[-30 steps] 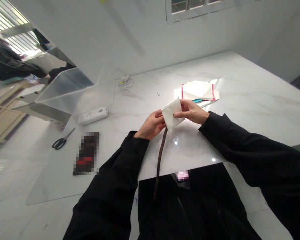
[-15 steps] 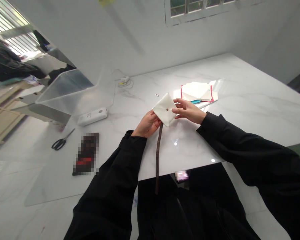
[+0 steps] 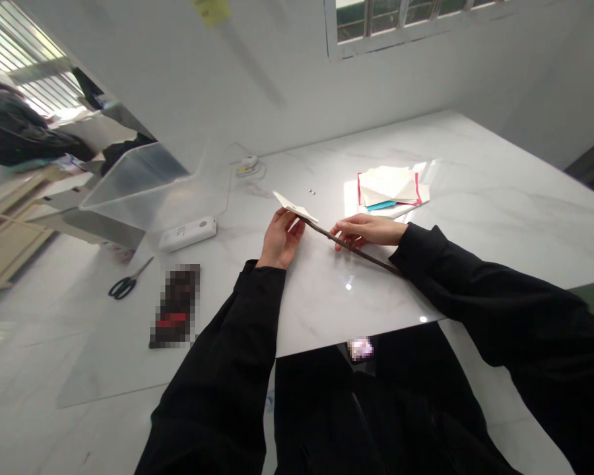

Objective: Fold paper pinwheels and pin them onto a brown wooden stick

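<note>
My left hand (image 3: 277,243) is closed on a small cream folded square (image 3: 296,209), which is tilted so that it shows nearly edge-on. A long thin brown strap (image 3: 371,256) runs from under the square down to the right, its far end beside my right sleeve. Around the strap's upper part are the curled fingers of my right hand (image 3: 371,229); the thumb and forefinger meet at it. Two tiny shiny pieces (image 3: 311,192) lie on the table beyond my hands.
Cream sheets with red edges (image 3: 389,183) are piled at the back right, something blue beneath them. On the left are scissors (image 3: 123,286), a pixelated dark item (image 3: 177,307), a white power strip (image 3: 188,233) and a clear plastic bin (image 3: 138,191). A cable (image 3: 249,166) lies by the wall.
The square has moved left and tipped from facing me to nearly edge-on. My right hand has gone from the square to the strap, which hung down before and now slants right.
</note>
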Demonstrator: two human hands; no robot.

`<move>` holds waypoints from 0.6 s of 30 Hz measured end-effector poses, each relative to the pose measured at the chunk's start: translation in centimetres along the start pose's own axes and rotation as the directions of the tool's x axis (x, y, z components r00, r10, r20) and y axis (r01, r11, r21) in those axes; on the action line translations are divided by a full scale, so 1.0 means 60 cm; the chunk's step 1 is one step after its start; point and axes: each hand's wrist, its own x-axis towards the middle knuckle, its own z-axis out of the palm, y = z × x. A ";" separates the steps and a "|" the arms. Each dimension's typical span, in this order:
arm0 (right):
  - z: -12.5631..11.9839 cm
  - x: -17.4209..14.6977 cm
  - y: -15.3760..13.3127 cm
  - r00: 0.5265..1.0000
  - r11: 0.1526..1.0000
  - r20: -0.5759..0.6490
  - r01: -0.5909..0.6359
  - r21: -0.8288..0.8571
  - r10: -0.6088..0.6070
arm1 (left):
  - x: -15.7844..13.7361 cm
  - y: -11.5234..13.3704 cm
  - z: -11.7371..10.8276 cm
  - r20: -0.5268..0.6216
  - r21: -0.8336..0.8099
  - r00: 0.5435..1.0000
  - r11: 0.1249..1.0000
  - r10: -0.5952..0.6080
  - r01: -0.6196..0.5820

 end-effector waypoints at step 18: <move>-0.025 0.020 0.014 0.992 0.984 0.084 0.107 -0.142 -0.096 | 0.010 0.001 -0.006 -0.102 -0.019 0.988 0.993 0.114 -0.116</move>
